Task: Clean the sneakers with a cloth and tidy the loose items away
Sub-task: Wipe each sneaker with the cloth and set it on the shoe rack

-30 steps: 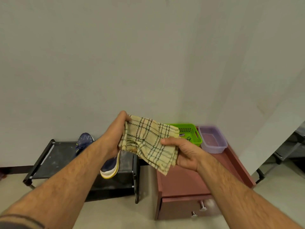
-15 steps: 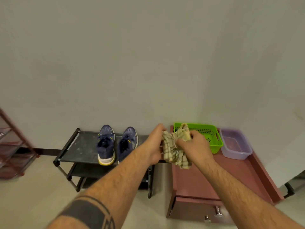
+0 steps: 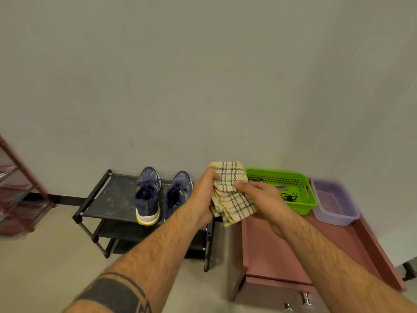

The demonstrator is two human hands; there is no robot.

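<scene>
A yellow checked cloth [image 3: 232, 195] hangs folded between both hands in front of me. My left hand [image 3: 204, 195] grips its left edge. My right hand [image 3: 261, 197] pinches its right side with the thumb on top. Two navy sneakers stand side by side on the top shelf of a black shoe rack [image 3: 108, 197]: the left sneaker [image 3: 147, 197] shows fully, the right sneaker [image 3: 178, 193] is partly hidden by my left forearm.
A pink cabinet [image 3: 270, 249] with drawer knobs stands right of the rack. On it sit a green basket [image 3: 302, 204] holding a black cord and a small purple item, and a lilac tub [image 3: 336, 213]. A red rack [image 3: 15, 188] stands at far left.
The cloth was spread wide between my hands, then bunched, and is now folded narrower. The view has shifted left and back, bringing both sneakers and the red rack into sight.
</scene>
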